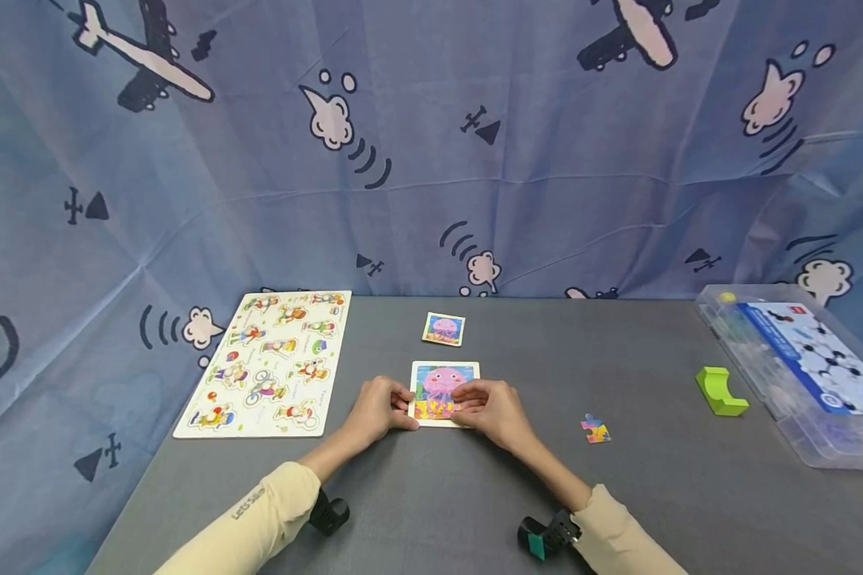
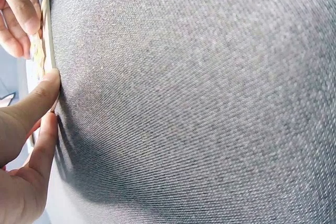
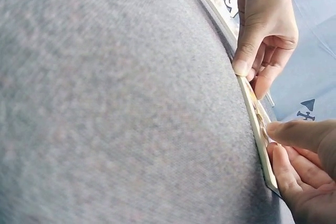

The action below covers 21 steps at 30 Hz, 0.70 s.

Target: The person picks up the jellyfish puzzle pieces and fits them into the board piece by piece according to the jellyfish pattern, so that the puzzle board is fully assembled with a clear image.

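Observation:
A small square puzzle board (image 1: 443, 425) with a white frame and a pink jellyfish picture lies on the grey table. My left hand (image 1: 383, 410) pinches its left edge between thumb and fingers, as the left wrist view of the left hand (image 2: 31, 129) also shows. Over the lower right of the picture, my right hand (image 1: 495, 413) has thumb and fingertips together on what looks like a puzzle piece, mostly hidden by the fingers. In the right wrist view, the right hand (image 3: 304, 161) sits low against the inside of the frame.
Behind the board lies a small jellyfish picture card (image 1: 443, 329). A loose puzzle piece (image 1: 595, 429) rests to the right. Farther right are a green curved block (image 1: 721, 391) and a clear plastic case (image 1: 798, 383). A large picture board (image 1: 266, 363) lies at left; a patterned curtain (image 1: 417, 144) hangs behind.

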Each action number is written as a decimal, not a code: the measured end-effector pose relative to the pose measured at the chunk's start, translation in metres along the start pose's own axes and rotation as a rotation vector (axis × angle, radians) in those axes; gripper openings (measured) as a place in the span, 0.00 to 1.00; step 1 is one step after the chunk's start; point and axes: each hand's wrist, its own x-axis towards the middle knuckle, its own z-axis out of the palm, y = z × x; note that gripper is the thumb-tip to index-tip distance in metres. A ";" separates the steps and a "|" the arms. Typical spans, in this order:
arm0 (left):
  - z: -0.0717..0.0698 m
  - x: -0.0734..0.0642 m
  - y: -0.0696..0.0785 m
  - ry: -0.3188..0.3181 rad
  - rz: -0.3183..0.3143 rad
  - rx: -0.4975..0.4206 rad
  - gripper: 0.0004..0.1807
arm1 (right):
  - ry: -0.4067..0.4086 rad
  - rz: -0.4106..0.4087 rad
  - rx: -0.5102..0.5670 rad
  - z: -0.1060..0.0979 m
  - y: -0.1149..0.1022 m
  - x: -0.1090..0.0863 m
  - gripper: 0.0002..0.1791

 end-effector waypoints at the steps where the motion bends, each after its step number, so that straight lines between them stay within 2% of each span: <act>1: 0.000 0.000 0.000 -0.003 -0.001 -0.005 0.18 | 0.004 0.003 -0.004 0.000 0.000 0.000 0.13; 21: 0.000 0.000 0.001 0.010 -0.002 -0.026 0.18 | 0.016 -0.041 -0.163 0.001 -0.005 0.001 0.13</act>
